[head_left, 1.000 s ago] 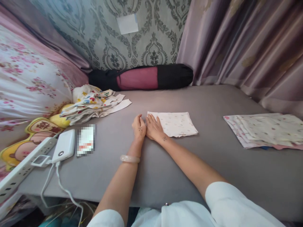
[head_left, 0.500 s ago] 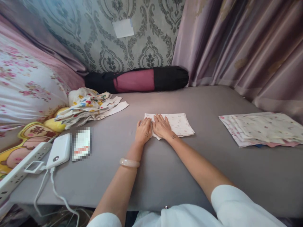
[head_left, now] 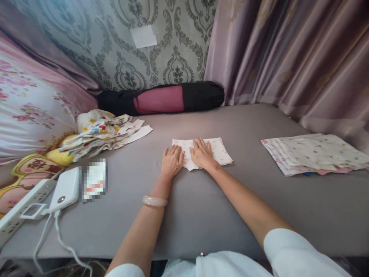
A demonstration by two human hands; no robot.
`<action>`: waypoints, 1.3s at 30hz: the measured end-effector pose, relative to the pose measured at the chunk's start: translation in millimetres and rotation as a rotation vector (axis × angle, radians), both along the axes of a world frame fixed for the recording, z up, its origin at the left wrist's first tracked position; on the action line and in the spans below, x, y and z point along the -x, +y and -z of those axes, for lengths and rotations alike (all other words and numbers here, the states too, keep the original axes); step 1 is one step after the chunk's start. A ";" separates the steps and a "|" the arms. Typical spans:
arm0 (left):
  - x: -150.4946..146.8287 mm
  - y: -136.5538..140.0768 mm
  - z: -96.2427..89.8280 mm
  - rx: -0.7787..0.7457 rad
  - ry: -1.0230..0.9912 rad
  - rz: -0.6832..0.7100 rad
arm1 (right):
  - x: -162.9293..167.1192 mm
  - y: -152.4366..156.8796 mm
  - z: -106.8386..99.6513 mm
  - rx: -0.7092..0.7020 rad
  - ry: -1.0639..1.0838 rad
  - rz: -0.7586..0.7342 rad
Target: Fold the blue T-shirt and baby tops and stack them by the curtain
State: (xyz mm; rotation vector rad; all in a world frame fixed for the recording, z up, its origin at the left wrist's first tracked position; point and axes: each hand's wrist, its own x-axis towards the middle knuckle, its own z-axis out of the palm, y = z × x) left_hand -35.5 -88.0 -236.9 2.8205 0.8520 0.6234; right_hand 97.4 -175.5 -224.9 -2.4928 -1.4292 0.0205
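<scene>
A folded white garment (head_left: 221,152) with a small pale print lies flat on the grey bed sheet in front of me. My left hand (head_left: 173,159) rests flat on its left end, fingers stretched out. Pressed palm down on the middle of the cloth is my right hand (head_left: 201,152), with its fingers spread. Both hands hide part of the garment, and neither grips it. A pointed corner of cloth shows between them at the near edge.
A stack of folded printed clothes (head_left: 314,154) lies to the right. Rumpled clothes (head_left: 106,130) are heaped at left. Near them are a white power bank (head_left: 65,188) with cables, a power strip (head_left: 25,206) and a blurred packet (head_left: 94,180). A black and maroon bag (head_left: 161,99) lies along the wall.
My right hand has slid to the right across the garment, widening the gap from my left hand, which stays at the left end. The whole view has shifted slightly.
</scene>
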 end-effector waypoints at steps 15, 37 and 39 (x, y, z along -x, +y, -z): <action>3.2 -2.1 -1.0 -0.002 0.054 0.015 | -18.5 -16.4 -6.9 0.057 0.052 0.021; 3.8 -1.6 -2.5 0.032 0.051 0.002 | -39.3 -44.7 0.9 0.073 -0.003 0.083; 4.0 -1.2 -2.4 0.035 0.053 0.005 | -39.5 -45.1 3.0 0.075 -0.001 0.087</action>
